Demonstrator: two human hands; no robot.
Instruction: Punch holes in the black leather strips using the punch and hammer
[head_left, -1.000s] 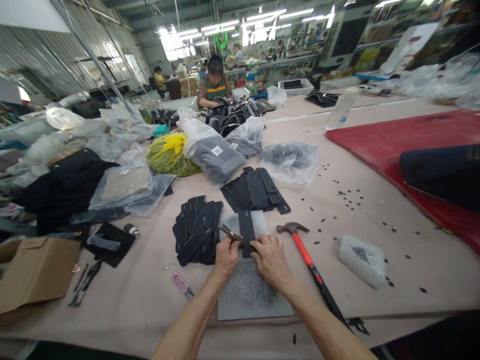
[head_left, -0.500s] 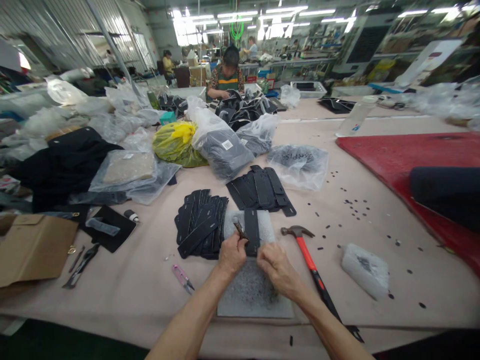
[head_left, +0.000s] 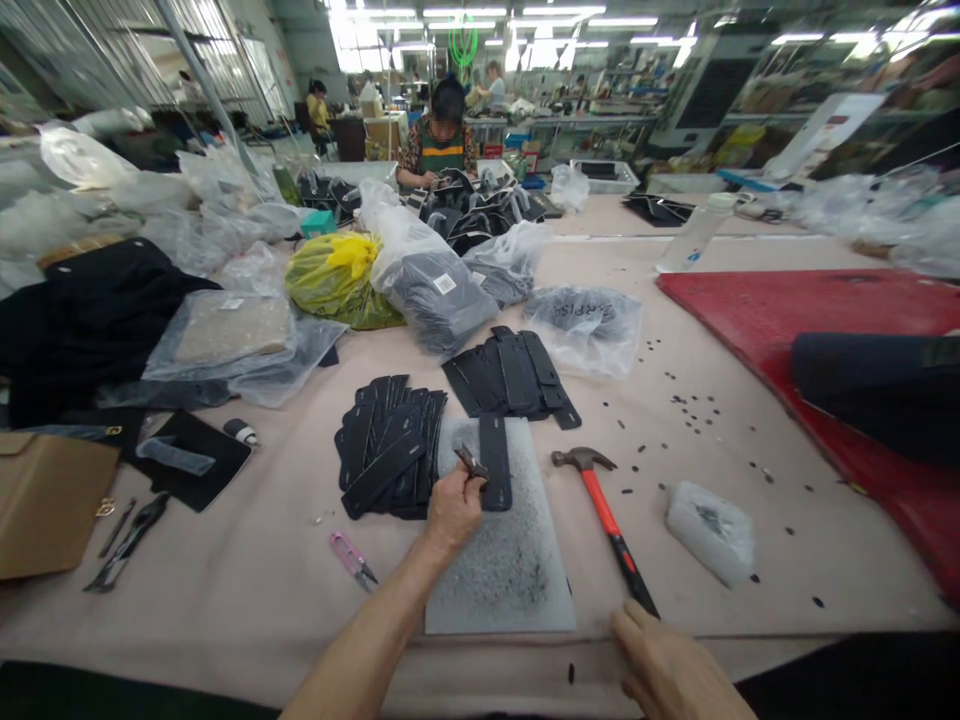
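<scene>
Head view: left hand (head_left: 454, 508) has fingers clamped on a metal tool (head_left: 469, 461), nine o'clock of a black strip (head_left: 496, 465); right hand (head_left: 660, 655), at the hammer's (head_left: 604, 505) five-o'clock end, grip unclear.

A: anyone else see that yellow bag (head_left: 330, 285) bunched up beside the clear bag (head_left: 424, 290) with the white label?
B: yep, little teal box (head_left: 319, 223) just behind the yellow one too
A: right side's got a red panel (head_left: 750, 300), dark roll (head_left: 877, 385) lying on it, clear bottle (head_left: 694, 238) near its corner
B: and a brown box (head_left: 56, 505) way over left lol
</scene>
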